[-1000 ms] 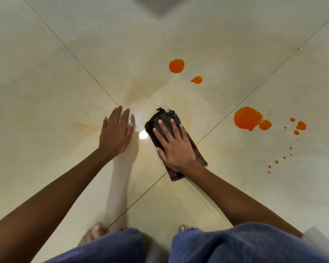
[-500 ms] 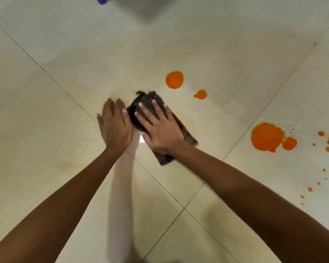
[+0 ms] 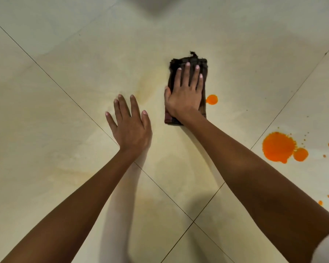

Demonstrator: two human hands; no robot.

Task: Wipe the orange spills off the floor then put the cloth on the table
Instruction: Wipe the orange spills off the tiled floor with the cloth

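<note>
A dark folded cloth (image 3: pixel 204 72) lies flat on the cream tiled floor (image 3: pixel 65 54). My right hand (image 3: pixel 186 92) presses on it with straight, spread fingers. My left hand (image 3: pixel 129 126) rests flat on the bare floor, to the left of the cloth and nearer to me. A small orange spot (image 3: pixel 211 99) sits right beside the cloth's right edge. A large orange spill (image 3: pixel 277 146) with a smaller blob (image 3: pixel 300 154) lies at the right, with several tiny drops around it.
Dark grout lines (image 3: pixel 160 186) cross the floor diagonally. A faint yellowish smear (image 3: pixel 150 86) marks the tile between my hands. A grey shadow (image 3: pixel 156 4) lies at the top edge.
My right hand has pushed the cloth away from me and to the right, over where one orange spot was. The left hand now lies farther from the cloth.
</note>
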